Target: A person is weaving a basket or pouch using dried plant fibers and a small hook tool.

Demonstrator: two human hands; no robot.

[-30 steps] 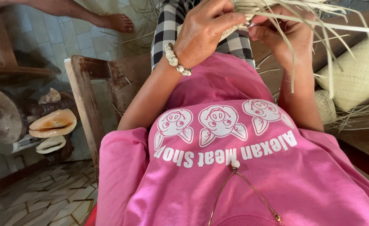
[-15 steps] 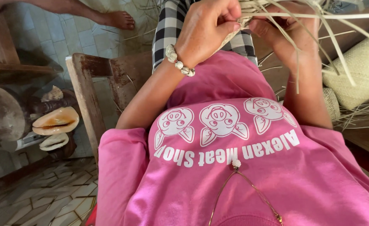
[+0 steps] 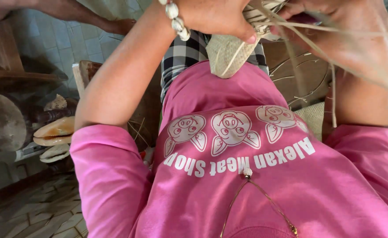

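Woven palm-leaf piece (image 3: 229, 55) hangs at top centre of view, just above the pink shirt (image 3: 246, 176), long axis running down toward the lap. Left hand (image 3: 213, 17) sits directly over the piece, fingers clenched on its upper edge, nearer of the two. Right hand (image 3: 339, 31), to the right of the piece, grips loose leaf strips (image 3: 317, 48) (fingertips partly cut off by frame). Shell bracelet (image 3: 176, 20) on left wrist.

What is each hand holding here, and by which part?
The left hand pinches the woven straw piece at its upper edge. The right hand grips the loose straw strips near the weave.
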